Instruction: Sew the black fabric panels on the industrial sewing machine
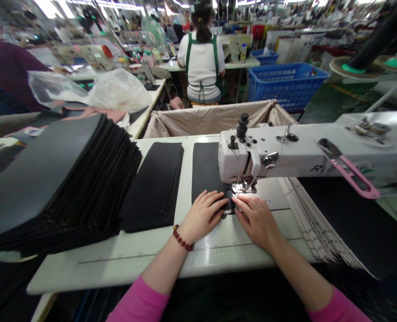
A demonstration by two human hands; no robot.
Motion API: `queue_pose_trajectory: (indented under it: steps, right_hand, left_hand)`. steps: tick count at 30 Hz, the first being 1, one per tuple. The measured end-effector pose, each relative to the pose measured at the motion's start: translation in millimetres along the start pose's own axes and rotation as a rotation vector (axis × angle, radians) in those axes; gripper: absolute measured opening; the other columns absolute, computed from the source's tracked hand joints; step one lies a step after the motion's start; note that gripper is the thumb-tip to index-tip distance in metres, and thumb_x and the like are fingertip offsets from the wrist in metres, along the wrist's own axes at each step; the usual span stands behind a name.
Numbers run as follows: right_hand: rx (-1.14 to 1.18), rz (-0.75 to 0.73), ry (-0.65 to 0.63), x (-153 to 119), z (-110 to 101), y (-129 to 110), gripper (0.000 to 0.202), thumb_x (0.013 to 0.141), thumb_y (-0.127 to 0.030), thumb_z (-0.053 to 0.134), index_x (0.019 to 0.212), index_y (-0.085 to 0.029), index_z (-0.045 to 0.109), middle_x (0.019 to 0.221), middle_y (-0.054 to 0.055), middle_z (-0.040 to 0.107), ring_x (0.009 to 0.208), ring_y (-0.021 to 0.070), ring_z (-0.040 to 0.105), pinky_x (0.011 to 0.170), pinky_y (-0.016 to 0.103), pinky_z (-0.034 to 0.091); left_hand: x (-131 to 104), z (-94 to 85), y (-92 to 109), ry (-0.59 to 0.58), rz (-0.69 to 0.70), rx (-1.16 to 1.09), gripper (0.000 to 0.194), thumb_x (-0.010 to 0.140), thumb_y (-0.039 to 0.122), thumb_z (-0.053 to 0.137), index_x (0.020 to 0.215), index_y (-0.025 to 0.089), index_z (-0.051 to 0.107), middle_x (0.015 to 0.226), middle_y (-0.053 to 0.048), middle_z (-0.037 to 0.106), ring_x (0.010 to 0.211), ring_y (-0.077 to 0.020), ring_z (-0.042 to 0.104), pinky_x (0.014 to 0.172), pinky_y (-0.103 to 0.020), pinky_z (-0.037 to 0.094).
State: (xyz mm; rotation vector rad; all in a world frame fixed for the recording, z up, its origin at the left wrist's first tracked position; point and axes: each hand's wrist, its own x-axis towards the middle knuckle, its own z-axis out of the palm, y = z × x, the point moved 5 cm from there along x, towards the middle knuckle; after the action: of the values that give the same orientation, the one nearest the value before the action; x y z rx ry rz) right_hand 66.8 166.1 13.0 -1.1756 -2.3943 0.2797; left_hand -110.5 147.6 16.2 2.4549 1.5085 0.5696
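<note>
A black fabric panel [205, 167] lies under the head of a white sewing machine [285, 147]. My left hand [207, 212] rests flat on the panel's near end, fingers stretched out and pointing right. Just in front of the metal presser foot [243, 188], my right hand [257, 219] lies with its fingers extended, the tips touching the panel's right edge. A small dark piece [233, 205] shows between the fingertips of both hands; its shape is partly hidden. The needle area is lit, but the stitch line cannot be made out.
A thin stack of black panels [153, 183] lies left of the machine, with a tall stack [47, 170] beyond. Light-edged black pieces [346, 214] lie at right. Pink-handled snips [352, 174] sit on the machine arm. A cloth-lined bin [215, 118] stands behind; a person [203, 62] sits farther back.
</note>
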Motion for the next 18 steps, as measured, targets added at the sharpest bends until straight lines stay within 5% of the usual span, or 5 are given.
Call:
queue_pose_trajectory:
  steps: [18]
  right_hand:
    - [0.003,-0.014,0.017,0.1,1.4,1.3,0.04,0.096,-0.029,0.046,0.135,-0.025,0.053,0.127,0.009,0.06,0.116,0.0265,0.052,0.099,0.046,0.041]
  left_hand:
    - [5.9,3.7,-7.9,0.015,-0.092,0.061,0.048,0.098,0.032,0.047,0.144,0.024,0.039,0.152,-0.006,0.038,0.142,-0.0235,0.032,0.118,-0.046,0.027]
